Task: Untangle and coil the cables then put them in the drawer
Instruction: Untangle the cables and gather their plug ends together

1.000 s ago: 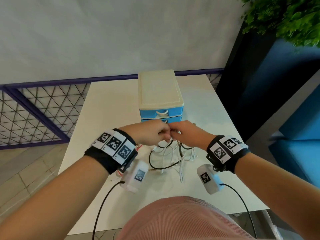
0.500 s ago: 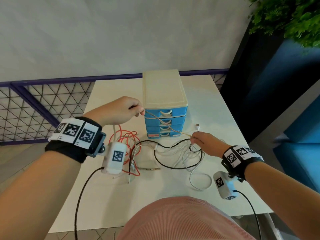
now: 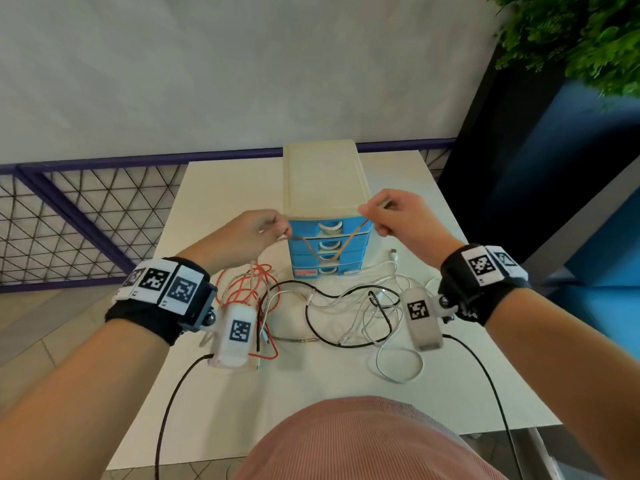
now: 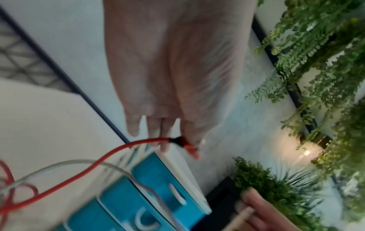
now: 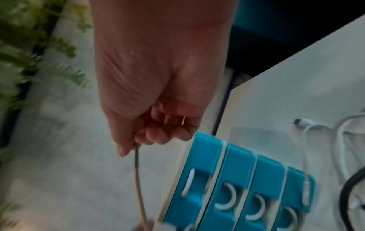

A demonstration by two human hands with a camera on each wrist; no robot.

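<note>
A beige braided cable (image 3: 329,252) sags in a U in front of the blue drawer unit (image 3: 325,174), whose drawers are all shut. My left hand (image 3: 280,232) pinches one end at the unit's left. In the left wrist view the plug of the red cable (image 4: 183,143) sits at my left hand's (image 4: 177,140) fingertips. My right hand (image 3: 372,216) pinches the braided cable's other part (image 5: 138,171) at the unit's top right, fingers curled (image 5: 156,136). Red (image 3: 249,289), black (image 3: 332,306) and white (image 3: 391,358) cables lie tangled on the white table (image 3: 225,202).
A metal jack plug (image 3: 304,339) lies in the middle of the tangle. A white connector (image 3: 393,252) rests right of the unit. A purple mesh fence (image 3: 86,216) runs behind on the left. Green plants (image 3: 571,36) and blue seating (image 3: 595,265) stand on the right.
My right hand rose from the table to the drawer unit's top right with the braided cable. The cable, taut and slanted before, now hangs in a loop. The left hand dropped slightly.
</note>
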